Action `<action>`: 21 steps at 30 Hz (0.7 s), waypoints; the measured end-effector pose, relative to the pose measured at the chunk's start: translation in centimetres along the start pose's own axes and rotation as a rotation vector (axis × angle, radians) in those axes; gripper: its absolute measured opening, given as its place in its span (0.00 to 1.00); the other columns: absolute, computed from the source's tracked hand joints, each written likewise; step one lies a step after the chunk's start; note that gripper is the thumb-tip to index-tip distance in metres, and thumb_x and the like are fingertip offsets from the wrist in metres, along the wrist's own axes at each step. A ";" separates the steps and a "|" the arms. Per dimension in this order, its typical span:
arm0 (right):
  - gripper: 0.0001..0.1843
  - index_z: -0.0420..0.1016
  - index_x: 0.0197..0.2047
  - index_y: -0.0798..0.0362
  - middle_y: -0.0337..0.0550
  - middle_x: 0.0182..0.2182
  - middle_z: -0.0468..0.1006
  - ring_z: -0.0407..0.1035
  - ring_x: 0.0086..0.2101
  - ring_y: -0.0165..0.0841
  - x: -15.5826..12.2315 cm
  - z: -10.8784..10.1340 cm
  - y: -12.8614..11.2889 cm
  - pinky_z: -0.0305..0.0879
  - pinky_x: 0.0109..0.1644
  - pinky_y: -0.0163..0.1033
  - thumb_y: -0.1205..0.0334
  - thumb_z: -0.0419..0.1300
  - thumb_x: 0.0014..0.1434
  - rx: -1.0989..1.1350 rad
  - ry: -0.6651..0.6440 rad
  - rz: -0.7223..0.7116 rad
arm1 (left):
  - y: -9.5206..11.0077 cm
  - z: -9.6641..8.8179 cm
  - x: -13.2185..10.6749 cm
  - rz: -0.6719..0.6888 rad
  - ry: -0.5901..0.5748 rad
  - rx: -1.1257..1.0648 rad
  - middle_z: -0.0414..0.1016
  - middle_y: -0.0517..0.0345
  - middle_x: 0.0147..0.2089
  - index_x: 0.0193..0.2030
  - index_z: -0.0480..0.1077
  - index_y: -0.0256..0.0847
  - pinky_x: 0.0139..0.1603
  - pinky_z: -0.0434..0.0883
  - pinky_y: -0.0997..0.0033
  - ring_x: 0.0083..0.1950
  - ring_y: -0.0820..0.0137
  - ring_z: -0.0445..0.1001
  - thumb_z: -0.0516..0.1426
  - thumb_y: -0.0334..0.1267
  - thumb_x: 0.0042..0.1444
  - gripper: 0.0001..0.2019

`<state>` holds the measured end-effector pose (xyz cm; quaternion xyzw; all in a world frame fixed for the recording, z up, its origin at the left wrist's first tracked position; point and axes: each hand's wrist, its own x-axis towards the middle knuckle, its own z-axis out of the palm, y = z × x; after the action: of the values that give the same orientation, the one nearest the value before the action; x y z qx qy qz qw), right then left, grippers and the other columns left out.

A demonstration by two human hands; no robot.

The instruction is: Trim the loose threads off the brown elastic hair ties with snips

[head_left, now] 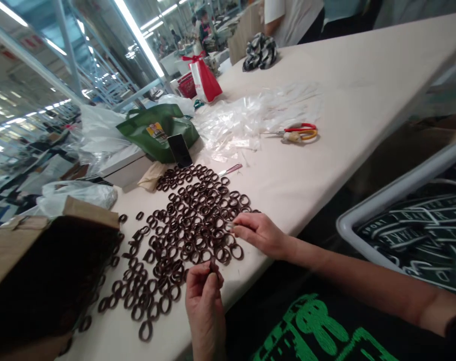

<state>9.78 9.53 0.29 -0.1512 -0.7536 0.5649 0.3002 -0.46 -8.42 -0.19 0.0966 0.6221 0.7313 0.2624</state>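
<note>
Many dark brown loops [198,215], like small fabric or leather rings, lie spread in a loose heap on the pale table [348,100]. My left hand [205,301] is closed at the near edge of the heap, a brown loop [213,265] pinched between thumb and fingers. To its right, my right hand [263,233] is over the heap's right side with thumb and forefinger pressed together. A small pale or shiny tip shows at those fingers, but what it belongs to is unclear.
An open cardboard box [88,213] stands at left. Behind the heap are a phone [180,151], a green bag [160,130], a seam ripper-like tool [231,169], clear plastic bags [235,120] and scissors [301,133]. A white-rimmed bin [348,228] of printed straps stands at right.
</note>
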 end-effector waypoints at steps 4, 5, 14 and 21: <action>0.21 0.72 0.35 0.58 0.37 0.25 0.69 0.57 0.24 0.24 -0.1 0.7 -0.4 0.55 0.25 0.30 0.45 0.61 0.61 0.323 -0.211 0.254 | 0.0 1.0 -0.9 0.033 -0.087 0.080 0.75 0.56 0.38 0.32 0.73 0.41 0.38 0.72 0.73 0.37 0.70 0.74 0.69 0.39 0.44 0.11; 0.20 0.72 0.34 0.58 0.36 0.24 0.69 0.57 0.23 0.24 -0.2 1.0 -0.5 0.54 0.24 0.29 0.46 0.62 0.59 0.354 -0.268 0.300 | 0.1 1.3 -1.0 0.062 -0.112 0.097 0.75 0.56 0.38 0.32 0.73 0.41 0.40 0.72 0.72 0.40 0.69 0.74 0.68 0.39 0.46 0.10; 0.26 0.73 0.38 0.59 0.43 0.29 0.75 0.63 0.25 0.26 0.5 3.2 -0.6 0.57 0.23 0.28 0.40 0.62 0.58 0.494 -0.324 0.458 | 0.0 -1.0 0.8 -0.096 -0.111 -0.062 0.74 0.58 0.34 0.33 0.73 0.41 0.33 0.70 0.77 0.33 0.73 0.72 0.70 0.41 0.45 0.12; 0.18 0.74 0.33 0.57 0.41 0.27 0.73 0.65 0.29 0.28 0.7 3.3 -1.0 0.60 0.35 0.33 0.52 0.55 0.67 -0.064 -0.253 -0.037 | 0.1 -1.6 1.6 -0.189 0.001 -0.266 0.75 0.58 0.34 0.33 0.73 0.40 0.30 0.69 0.81 0.30 0.77 0.70 0.72 0.45 0.39 0.17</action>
<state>7.30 7.09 0.82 -0.0742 -0.8059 0.5493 0.2082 -2.63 -8.96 -0.69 0.0016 0.5262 0.7793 0.3404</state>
